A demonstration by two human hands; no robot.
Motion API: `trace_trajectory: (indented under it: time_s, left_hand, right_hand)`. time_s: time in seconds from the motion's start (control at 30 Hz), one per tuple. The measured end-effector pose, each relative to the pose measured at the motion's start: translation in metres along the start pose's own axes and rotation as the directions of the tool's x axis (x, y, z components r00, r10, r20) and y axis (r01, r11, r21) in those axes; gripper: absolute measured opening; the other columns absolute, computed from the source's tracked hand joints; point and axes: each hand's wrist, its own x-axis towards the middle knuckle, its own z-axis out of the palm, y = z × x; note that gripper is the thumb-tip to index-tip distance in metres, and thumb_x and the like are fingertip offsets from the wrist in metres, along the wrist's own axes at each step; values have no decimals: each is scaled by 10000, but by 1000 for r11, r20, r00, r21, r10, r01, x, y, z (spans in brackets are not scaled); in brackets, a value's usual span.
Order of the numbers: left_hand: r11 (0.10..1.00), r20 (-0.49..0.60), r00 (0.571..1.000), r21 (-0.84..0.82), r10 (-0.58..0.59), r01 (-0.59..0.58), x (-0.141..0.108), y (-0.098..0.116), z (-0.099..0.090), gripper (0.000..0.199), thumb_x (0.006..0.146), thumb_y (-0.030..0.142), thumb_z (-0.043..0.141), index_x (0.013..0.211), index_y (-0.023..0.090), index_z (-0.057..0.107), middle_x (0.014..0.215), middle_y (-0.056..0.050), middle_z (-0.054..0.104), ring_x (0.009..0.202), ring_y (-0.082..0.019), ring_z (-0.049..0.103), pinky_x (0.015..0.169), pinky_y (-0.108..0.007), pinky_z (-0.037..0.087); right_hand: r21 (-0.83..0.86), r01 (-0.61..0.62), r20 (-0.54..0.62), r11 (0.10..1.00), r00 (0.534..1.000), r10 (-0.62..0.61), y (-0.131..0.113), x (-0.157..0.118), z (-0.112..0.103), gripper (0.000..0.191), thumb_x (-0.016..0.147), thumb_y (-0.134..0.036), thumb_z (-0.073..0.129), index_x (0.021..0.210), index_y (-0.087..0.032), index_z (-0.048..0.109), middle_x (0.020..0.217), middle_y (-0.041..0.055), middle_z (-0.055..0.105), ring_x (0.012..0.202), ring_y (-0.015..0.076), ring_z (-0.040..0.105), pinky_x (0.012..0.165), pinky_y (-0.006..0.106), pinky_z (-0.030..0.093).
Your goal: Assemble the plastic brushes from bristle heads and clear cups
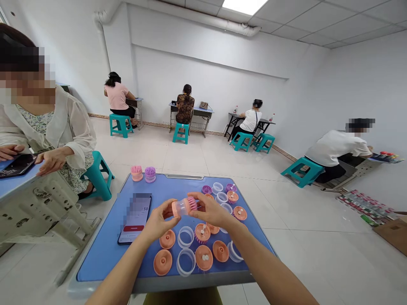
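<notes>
A round peach-coloured bristle brush (182, 208) with a see-through middle is held above the blue desk, lying sideways. My left hand (161, 220) grips its smooth peach end, and my right hand (210, 210) has its fingers closed around the pink bristle end. Below my hands lie peach caps (163, 262), clear plastic rings (186, 262) and bristle heads (204, 257) with small white pieces on them. More such parts, some purple (207, 189), run up the right side of the desk. Near the far left corner stand a peach brush (136, 173) and a purple brush (150, 174).
A phone (135, 220) with a lit screen lies on the left of the desk (104, 258). At a neighbouring desk on the left sits a person (47, 123) with a tablet-like device. Several people sit on green stools along the walls. Bottles and a cardboard box (392, 235) stand on the floor at right.
</notes>
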Motion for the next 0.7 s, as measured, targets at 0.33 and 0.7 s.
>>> trace_trajectory:
  time_s: [0.33,0.7]
  left_hand:
    - [1000,19,1000,-15,-4,4,0,-3,1,476,647,251,636,1084,144,481,1003,-76,630,945,-230,594,882,-404,458]
    - [1000,29,1000,-22,1,-1,0,-3,2,497,648,254,636,1105,138,479,997,-75,638,948,-229,594,887,-395,456]
  right_hand:
    - [105,-137,-1,985,991,137,6,1,0,424,758,-480,514,1092,-221,479,864,36,597,653,131,583,576,276,480]
    - [23,-180,-36,983,983,181,1,2,1,394,784,-521,429,900,-166,551,584,-16,534,480,104,517,484,243,441]
